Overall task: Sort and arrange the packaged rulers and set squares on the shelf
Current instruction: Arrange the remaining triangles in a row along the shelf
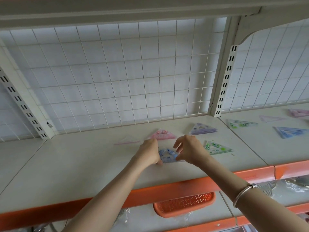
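The sorting is looking about half done: the pink packet [163, 135], the purple packet [203, 129] and the green packet [217, 148] are lying apart on the shelf [83, 164], not yet lined up. The right hand [189, 151] is pinching the blue packet [167, 156] at the shelf's middle, its other fingers spread. The left hand [148, 153] is covering the packet's left corner — whether its fingers are gripping, I cannot tell.

left hand [148, 153]: holds blue set-square pack [166, 155] | right hand [190, 150]: pinches its right edge | pack on shelf [83, 164]
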Action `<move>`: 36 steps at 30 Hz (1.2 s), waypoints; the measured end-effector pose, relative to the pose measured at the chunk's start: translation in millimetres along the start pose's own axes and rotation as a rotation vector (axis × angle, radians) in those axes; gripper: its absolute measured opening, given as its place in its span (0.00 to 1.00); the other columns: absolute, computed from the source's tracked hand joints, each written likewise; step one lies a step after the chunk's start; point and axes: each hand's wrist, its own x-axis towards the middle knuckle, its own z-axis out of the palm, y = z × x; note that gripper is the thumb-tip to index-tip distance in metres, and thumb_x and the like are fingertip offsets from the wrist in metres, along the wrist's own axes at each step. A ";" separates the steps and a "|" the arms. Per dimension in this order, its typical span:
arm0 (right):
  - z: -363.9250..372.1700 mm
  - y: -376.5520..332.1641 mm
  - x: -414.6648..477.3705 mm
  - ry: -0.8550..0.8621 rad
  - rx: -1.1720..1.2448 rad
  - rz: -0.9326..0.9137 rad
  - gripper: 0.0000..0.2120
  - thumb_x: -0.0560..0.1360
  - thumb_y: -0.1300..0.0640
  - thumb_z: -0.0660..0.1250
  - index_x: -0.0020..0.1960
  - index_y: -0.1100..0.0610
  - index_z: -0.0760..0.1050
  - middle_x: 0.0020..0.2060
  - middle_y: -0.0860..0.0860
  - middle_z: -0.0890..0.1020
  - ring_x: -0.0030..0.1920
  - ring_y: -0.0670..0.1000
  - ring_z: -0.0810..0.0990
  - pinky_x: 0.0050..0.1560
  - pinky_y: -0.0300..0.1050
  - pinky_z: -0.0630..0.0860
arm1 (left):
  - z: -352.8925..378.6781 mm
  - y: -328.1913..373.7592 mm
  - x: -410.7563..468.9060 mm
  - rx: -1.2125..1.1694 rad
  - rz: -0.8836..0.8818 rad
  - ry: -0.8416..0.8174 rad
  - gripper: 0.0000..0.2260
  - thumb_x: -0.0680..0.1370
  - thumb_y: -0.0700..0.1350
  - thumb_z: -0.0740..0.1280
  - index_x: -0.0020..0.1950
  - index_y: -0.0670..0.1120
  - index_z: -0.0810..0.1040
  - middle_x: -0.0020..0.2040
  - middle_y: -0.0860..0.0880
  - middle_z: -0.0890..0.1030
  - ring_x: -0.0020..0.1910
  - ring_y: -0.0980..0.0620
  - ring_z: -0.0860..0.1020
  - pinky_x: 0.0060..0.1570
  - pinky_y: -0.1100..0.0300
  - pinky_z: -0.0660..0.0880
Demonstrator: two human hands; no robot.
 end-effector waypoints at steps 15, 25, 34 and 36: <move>9.4 -23.0 1.7 -0.136 0.043 0.178 0.10 0.65 0.63 0.76 0.38 0.57 0.75 0.34 0.51 0.73 0.36 0.50 0.70 0.30 0.38 0.63 | 9.4 -19.3 2.7 -0.005 0.171 -0.020 0.08 0.77 0.42 0.66 0.55 0.41 0.72 0.53 0.43 0.78 0.50 0.44 0.76 0.41 0.58 0.68; 31.2 -11.0 -3.5 0.128 0.160 0.015 0.07 0.74 0.64 0.66 0.47 0.68 0.76 0.38 0.63 0.77 0.39 0.57 0.71 0.37 0.46 0.59 | 45.2 -36.7 -7.8 -0.344 0.278 0.323 0.17 0.77 0.34 0.61 0.66 0.40 0.72 0.60 0.41 0.77 0.60 0.42 0.74 0.56 0.58 0.67; 30.1 2.0 -1.4 0.174 0.243 -0.239 0.06 0.74 0.66 0.65 0.39 0.63 0.71 0.31 0.52 0.71 0.36 0.54 0.68 0.35 0.40 0.61 | 48.2 -21.3 -11.4 -0.446 0.207 0.536 0.15 0.79 0.33 0.60 0.66 0.37 0.73 0.62 0.40 0.75 0.62 0.44 0.73 0.55 0.72 0.61; 34.6 8.5 1.5 0.180 0.245 -0.266 0.03 0.74 0.67 0.65 0.42 0.66 0.74 0.35 0.56 0.75 0.38 0.55 0.71 0.39 0.43 0.62 | 50.3 -17.6 -11.8 -0.443 0.189 0.571 0.15 0.79 0.33 0.61 0.65 0.36 0.74 0.62 0.40 0.76 0.62 0.43 0.74 0.58 0.69 0.63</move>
